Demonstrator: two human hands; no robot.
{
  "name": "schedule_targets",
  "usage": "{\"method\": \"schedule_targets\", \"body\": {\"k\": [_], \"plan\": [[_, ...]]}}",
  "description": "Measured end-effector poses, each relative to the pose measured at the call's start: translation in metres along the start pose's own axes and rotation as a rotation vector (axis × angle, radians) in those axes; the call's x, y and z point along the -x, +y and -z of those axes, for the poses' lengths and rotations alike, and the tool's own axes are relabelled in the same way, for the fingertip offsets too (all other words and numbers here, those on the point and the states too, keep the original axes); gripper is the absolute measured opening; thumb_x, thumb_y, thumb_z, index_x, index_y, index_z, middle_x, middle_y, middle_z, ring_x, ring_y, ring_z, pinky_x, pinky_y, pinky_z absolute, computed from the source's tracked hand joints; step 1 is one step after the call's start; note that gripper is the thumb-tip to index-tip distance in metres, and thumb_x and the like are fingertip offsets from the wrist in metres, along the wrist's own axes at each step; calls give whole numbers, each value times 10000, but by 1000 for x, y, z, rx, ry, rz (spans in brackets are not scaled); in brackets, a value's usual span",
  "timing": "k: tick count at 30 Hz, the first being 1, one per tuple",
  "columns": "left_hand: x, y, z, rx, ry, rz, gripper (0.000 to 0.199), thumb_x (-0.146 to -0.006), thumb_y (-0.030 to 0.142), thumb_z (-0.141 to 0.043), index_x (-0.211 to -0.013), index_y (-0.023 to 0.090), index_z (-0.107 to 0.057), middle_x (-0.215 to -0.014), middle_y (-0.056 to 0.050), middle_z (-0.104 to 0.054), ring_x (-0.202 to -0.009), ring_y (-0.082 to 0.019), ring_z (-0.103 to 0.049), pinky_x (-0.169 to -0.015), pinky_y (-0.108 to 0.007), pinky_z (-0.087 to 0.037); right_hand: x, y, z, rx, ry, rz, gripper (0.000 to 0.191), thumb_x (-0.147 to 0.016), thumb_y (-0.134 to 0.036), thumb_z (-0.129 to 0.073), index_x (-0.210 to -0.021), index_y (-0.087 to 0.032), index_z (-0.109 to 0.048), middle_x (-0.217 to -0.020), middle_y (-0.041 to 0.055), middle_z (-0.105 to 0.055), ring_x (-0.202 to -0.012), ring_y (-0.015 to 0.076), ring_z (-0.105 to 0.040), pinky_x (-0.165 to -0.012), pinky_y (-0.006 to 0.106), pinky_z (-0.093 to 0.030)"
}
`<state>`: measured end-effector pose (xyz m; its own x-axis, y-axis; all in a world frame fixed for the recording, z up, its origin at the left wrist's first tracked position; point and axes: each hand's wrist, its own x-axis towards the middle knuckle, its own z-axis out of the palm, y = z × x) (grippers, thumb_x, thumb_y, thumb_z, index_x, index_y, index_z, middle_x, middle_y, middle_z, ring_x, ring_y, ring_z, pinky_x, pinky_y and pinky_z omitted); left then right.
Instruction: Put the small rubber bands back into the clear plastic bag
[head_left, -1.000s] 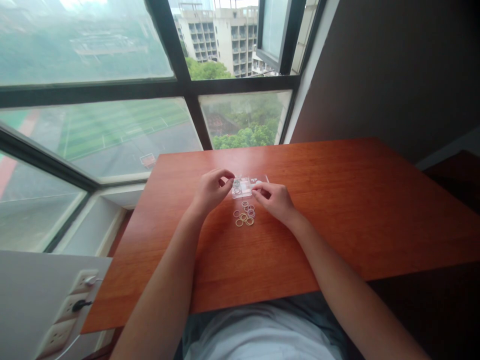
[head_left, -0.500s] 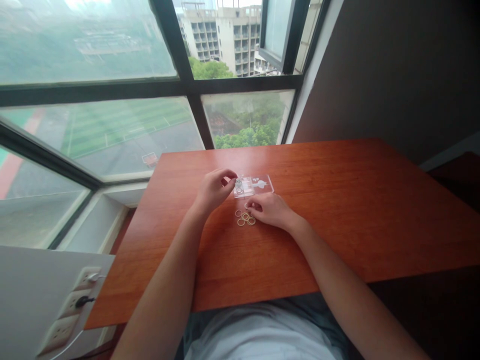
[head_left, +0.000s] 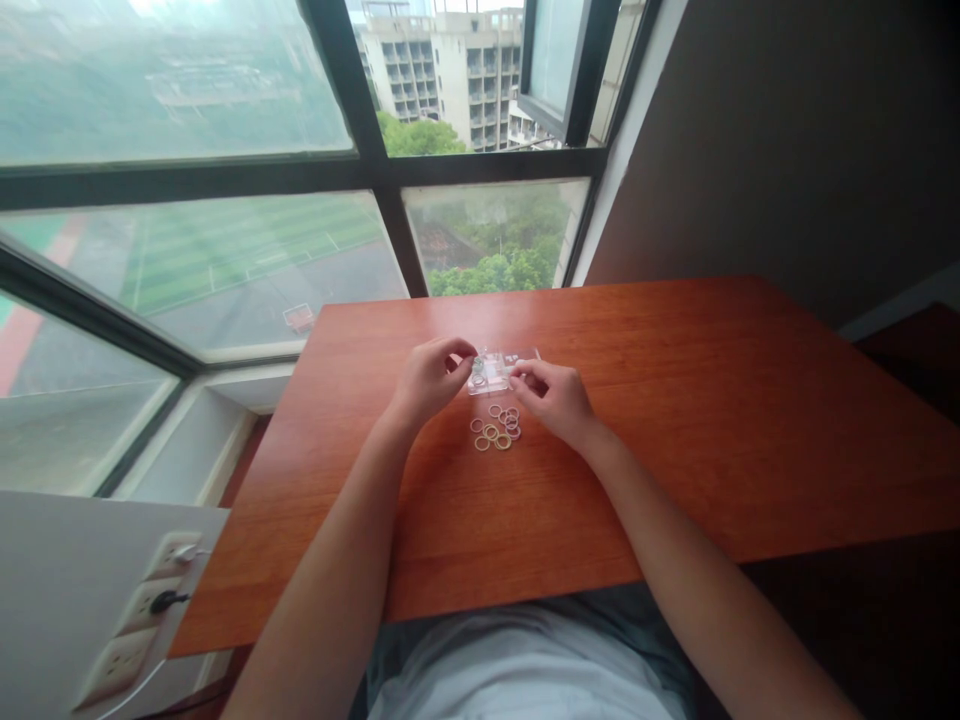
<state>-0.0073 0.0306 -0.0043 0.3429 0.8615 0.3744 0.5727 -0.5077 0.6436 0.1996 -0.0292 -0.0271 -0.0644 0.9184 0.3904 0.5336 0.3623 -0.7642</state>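
Our left hand (head_left: 433, 380) curls thumb and index at the left edge of the clear plastic box (head_left: 495, 372), mid-frame, likely steadying it; can't tell if they grip. Our right hand (head_left: 556, 398) is bunched at the box's right side; can't tell what's between the fingertips. It partly blocks the clear side panel (head_left: 529, 354). Loose rings (head_left: 496, 436) lie just below the box, probably for easy reach. Wooden table (head_left: 675, 420) around, wall sockets (head_left: 120, 664) lower left.

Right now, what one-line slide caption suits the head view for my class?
Left hand and right hand at a clear box, with loose rings on the reddish-brown table.
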Motion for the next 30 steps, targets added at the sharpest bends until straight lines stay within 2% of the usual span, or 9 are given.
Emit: {"method": "schedule_targets", "body": {"k": [4, 17, 30], "plan": [[1, -1, -4, 18, -28, -4, 135, -820, 207, -603, -876, 162, -718, -808, -38, -731, -644, -128, -629, -581, -221, -476, -1, 1, 1, -34, 67, -46, 184, -856, -331, -600, -859, -178, -701, -609, -24, -562, -547, 110, -486, -557, 225, -386], [6, 19, -10, 214, -193, -63, 132, -854, 252, -632, -900, 154, -707, -798, -28, -714, -637, -99, -600, -600, -202, -480, -2, 0, -1, -1, 77, -34, 208, -861, -351, -587, -874, -175, -698, -564, -44, -508, -519, 104, -451, -564, 226, -377], [7, 22, -17, 166, -232, -96, 118, -842, 204, -586, -823, 147, -687, -714, -22, -668, -630, -109, -597, -575, -202, -447, -2, -2, -1, 59, 37, -34, 165, -844, -311, -597, -874, -187, -701, -574, -36, -554, -525, 106, -478, -567, 220, -376]]}}
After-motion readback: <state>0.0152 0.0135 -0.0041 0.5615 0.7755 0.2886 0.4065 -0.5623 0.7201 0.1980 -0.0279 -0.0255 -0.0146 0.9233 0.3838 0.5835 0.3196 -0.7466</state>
